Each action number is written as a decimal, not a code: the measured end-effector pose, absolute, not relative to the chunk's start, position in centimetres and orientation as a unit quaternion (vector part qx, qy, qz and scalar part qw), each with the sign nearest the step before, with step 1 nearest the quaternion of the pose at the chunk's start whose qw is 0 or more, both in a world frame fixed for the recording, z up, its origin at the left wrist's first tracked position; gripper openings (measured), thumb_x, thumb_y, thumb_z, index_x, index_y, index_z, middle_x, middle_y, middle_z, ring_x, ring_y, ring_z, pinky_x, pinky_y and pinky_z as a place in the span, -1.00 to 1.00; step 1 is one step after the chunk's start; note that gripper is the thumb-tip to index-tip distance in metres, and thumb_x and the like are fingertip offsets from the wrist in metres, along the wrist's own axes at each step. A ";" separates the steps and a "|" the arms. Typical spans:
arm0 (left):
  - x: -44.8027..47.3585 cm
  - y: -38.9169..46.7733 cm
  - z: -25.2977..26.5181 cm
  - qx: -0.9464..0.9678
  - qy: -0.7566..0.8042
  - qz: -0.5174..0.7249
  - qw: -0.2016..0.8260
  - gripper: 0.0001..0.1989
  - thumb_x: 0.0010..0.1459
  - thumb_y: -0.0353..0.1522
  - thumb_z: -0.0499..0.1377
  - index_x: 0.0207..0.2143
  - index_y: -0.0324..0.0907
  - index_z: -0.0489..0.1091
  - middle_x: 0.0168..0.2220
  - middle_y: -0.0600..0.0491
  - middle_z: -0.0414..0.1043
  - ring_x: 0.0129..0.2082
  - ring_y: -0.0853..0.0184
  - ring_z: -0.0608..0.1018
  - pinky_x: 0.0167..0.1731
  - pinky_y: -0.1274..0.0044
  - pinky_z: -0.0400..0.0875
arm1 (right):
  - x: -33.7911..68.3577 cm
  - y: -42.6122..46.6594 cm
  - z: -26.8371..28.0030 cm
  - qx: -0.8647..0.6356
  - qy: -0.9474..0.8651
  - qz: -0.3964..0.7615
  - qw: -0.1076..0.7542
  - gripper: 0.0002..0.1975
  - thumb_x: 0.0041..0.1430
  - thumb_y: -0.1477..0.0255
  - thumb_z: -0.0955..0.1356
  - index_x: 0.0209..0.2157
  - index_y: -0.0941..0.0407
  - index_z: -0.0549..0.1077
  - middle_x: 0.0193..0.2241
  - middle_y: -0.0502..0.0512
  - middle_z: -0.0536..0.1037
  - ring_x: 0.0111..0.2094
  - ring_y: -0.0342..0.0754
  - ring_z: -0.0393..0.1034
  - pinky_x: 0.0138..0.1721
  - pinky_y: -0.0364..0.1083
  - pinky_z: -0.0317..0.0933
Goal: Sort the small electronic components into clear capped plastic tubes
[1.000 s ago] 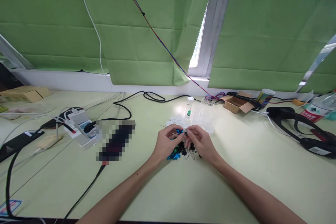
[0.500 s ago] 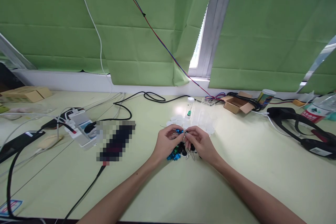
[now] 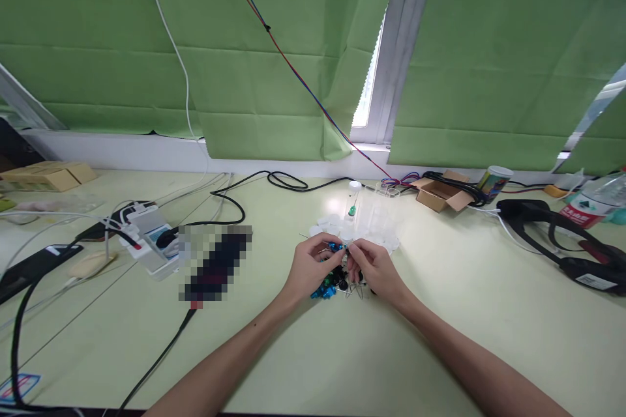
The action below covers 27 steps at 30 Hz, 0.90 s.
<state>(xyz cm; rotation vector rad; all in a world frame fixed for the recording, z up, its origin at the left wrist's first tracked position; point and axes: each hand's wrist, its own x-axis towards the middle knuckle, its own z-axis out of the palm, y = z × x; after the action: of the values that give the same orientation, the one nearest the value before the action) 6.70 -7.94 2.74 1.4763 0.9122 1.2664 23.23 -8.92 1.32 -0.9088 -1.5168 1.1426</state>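
My left hand [image 3: 312, 266] is closed in a pinch on a small shiny blue piece [image 3: 335, 246] with a thin metal rod through or beside it. Its thin end sticks out to the left of the fingers. My right hand [image 3: 375, 268] meets it from the right, thumb and fingertips pinched at the piece's right end on something too small to name. Under both hands lies a pile of small parts: blue pieces [image 3: 323, 291], black round pieces [image 3: 343, 281] and bent metal wires [image 3: 355, 290]. The hands partly hide this pile.
Behind the hands are clear plastic dishes [image 3: 379, 218] and a white-capped clear container [image 3: 355, 188] with a green piece by it. At left are a power strip [image 3: 155, 244], cables and a pixelated dark object [image 3: 218, 267]. A black headset [image 3: 552, 234], cardboard box [image 3: 437, 195] and bottle [image 3: 587, 205] stand right.
The right hand's fingertips have shifted slightly at the right end of the blue piece. My left hand has stayed almost still.
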 end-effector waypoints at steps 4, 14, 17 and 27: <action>6.8 -8.0 2.8 0.597 0.374 0.521 0.482 -0.78 0.00 -0.29 0.35 -0.32 -0.22 0.49 -0.31 0.00 0.50 -0.39 0.35 0.54 -0.32 0.50 0.50 | 23.2 -8.8 1.3 -0.375 -0.624 0.472 0.497 -0.59 0.28 0.06 0.27 -0.40 0.12 0.41 -0.57 -0.01 0.45 -0.62 -0.12 0.40 -0.60 -0.13 0.30; 6.7 -8.2 3.5 0.589 0.383 0.534 0.470 -0.78 -0.01 -0.26 0.34 -0.34 -0.20 0.50 -0.31 0.01 0.50 -0.34 0.32 0.56 -0.30 0.50 0.51 | 23.2 -9.2 1.6 -0.353 -0.616 0.472 0.523 -0.72 0.19 0.20 0.40 -0.15 0.07 0.39 -0.42 0.01 0.50 -0.48 -0.07 0.46 -0.50 -0.09 0.35; 6.7 -8.2 3.5 0.589 0.379 0.533 0.475 -0.78 0.00 -0.26 0.34 -0.34 -0.20 0.50 -0.31 0.01 0.49 -0.35 0.32 0.56 -0.30 0.50 0.51 | 23.2 -9.2 1.7 -0.347 -0.611 0.475 0.529 -0.74 0.19 0.20 0.40 -0.21 0.08 0.39 -0.43 0.01 0.49 -0.48 -0.07 0.45 -0.50 -0.09 0.35; 6.6 -8.0 2.8 0.609 0.371 0.524 0.465 -0.76 0.02 -0.24 0.34 -0.30 -0.20 0.49 -0.27 -0.01 0.49 -0.39 0.34 0.55 -0.30 0.48 0.52 | 23.3 -9.0 1.4 -0.364 -0.622 0.466 0.514 -0.70 0.26 0.12 0.32 -0.28 0.09 0.40 -0.53 -0.02 0.45 -0.55 -0.09 0.41 -0.51 -0.09 0.33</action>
<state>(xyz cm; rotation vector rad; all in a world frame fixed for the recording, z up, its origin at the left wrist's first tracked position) 6.65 -8.01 2.77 1.4960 0.9114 1.2863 23.29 -9.02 1.40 -0.8745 -1.4947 1.1210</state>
